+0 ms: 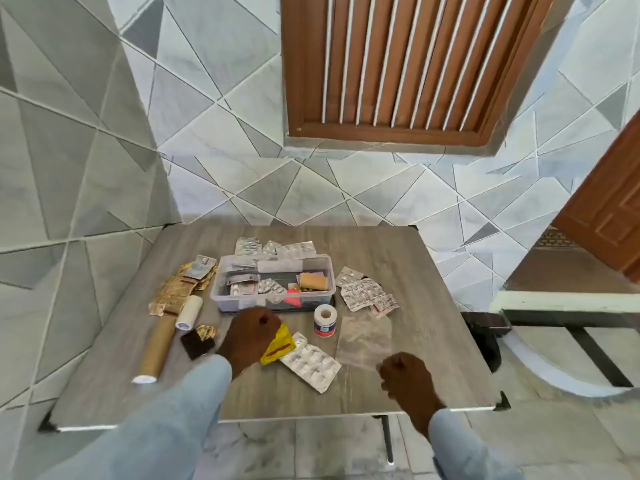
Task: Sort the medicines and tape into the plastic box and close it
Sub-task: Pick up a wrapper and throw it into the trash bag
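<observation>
Tiled corner, grey tabletop (433,271). Box (273,296) at centre, open, part-filled. Blister strips (310,363) at 6 o'clock: light, stiff, pinch by edges. Tape (325,321) at 4 o'clock: light, firm. Left hand (249,336) curled beside yellow sachet (278,344), hold uncertain; right hand (408,379) fisted, apparently empty.

The clear plastic box (273,285) sits open at the table's middle, partly filled with blister strips, a tan block and red packets. Behind its far rim lie silver blister strips (277,248). To its left spreads a heap of gold foil strips (178,289), with a white tape roll (188,312) and a long brown tube (156,348) nearer. To its right lie printed silver strips (367,292). Near the front stand a white tape spool (325,320), a yellow sachet (278,344) and 1 large silver blister pack (310,362).
</observation>
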`<state>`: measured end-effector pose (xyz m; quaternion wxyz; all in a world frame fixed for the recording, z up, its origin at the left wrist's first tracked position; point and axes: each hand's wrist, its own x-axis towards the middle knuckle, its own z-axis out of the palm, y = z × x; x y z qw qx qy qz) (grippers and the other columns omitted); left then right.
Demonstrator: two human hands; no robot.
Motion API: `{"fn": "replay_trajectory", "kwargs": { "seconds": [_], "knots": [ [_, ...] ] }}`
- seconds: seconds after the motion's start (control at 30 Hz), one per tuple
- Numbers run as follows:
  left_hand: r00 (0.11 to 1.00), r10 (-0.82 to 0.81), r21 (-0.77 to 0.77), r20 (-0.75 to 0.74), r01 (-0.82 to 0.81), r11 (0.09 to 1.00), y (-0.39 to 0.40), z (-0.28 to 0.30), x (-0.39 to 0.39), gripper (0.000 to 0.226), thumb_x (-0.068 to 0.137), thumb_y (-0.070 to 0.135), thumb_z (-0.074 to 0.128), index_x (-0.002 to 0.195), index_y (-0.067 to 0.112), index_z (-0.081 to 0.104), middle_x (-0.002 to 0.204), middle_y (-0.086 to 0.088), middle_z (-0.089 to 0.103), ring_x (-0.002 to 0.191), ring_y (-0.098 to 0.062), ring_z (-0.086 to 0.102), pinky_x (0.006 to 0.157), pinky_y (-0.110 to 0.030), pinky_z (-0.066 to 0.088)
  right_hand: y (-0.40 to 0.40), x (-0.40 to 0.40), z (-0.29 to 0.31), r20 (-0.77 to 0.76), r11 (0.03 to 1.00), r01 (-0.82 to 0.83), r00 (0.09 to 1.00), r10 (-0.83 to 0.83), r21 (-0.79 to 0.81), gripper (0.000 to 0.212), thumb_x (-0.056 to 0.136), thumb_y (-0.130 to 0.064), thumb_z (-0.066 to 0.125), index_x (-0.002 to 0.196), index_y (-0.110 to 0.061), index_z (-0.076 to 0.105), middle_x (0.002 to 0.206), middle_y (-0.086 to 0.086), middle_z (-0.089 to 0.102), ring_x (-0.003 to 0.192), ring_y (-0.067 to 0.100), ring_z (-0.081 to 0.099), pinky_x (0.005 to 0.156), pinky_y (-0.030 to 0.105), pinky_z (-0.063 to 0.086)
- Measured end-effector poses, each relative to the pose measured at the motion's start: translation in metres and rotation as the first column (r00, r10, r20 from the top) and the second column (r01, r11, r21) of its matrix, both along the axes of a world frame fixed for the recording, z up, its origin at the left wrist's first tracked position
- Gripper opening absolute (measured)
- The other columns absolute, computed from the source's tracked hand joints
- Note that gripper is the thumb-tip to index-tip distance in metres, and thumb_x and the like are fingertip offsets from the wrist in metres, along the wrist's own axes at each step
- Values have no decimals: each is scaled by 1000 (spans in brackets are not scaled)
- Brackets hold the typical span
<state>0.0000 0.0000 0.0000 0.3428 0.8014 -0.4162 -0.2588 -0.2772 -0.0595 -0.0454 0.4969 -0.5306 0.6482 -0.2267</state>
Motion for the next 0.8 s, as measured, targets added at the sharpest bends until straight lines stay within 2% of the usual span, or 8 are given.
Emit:
{"fn": "replay_trajectory", "kwargs": {
  "seconds": [0.07,0.17,0.23,0.3,0.37,0.5,0.6,0.8],
  "knots": [
    [999,27,42,-26,-26,999,-21,-23,-11,29,81,31,61,56,16,56,59,-1,59,65,-24,57,59,-32,40,-22,-10,-23,-60,1000,9,998,-9,10,18,67,-34,73,73,-21,64,79,8,72,76,30,68,76,50,58],
    [999,27,149,-47,-20,989,-40,-45,-28,26,83,27,63,59,18,57,61,1,59,69,-23,58,61,-30,39,-49,-10,-29,-129,997,15,992,-5,76,37,75,-34,77,102,-17,58,110,12,66,99,31,63,90,43,53],
    [1000,15,157,-17,-12,988,-53,-52,-34,24,84,26,63,62,20,55,62,4,57,69,-20,55,59,-23,36,-67,-6,-33,-165,993,27,986,-8,114,59,75,-35,78,123,-11,52,123,15,59,111,33,57,94,39,48],
    [1000,-20,159,11,18,987,-56,-56,-33,22,84,23,64,64,20,55,62,7,54,68,-16,53,53,-13,31,-78,2,-38,-220,991,23,976,7,134,79,71,-41,80,133,-9,43,132,18,52,119,37,52,96,43,46],
    [999,-25,185,23,20,983,-57,-63,-25,24,84,23,63,62,23,53,62,9,53,69,-18,53,57,-18,31,-86,15,-44,-298,989,12,954,32,144,85,67,-45,81,131,-9,38,133,19,47,119,41,51,94,48,47],
    [999,37,219,-3,-36,975,-52,-68,6,27,85,21,58,60,27,49,66,6,55,72,-22,55,64,-27,36,-95,39,-53,-427,984,65,904,11,165,79,68,-41,80,122,-12,30,128,21,48,114,45,52,89,50,48],
    [997,73,227,20,-76,971,-42,-70,35,21,88,25,55,66,27,53,74,2,59,75,-21,56,65,-28,36,-100,51,-59,-406,971,164,910,-83,171,71,70,-24,81,118,-9,32,123,26,53,110,46,55,89,50,48],
    [955,295,176,-41,-283,943,-19,-76,90,21,92,24,53,76,14,61,82,-9,65,81,-28,60,75,-35,46,-99,55,-72,-358,935,311,904,-234,173,41,71,-13,74,108,3,63,103,27,63,97,46,61,82,45,52]
  ]
}}
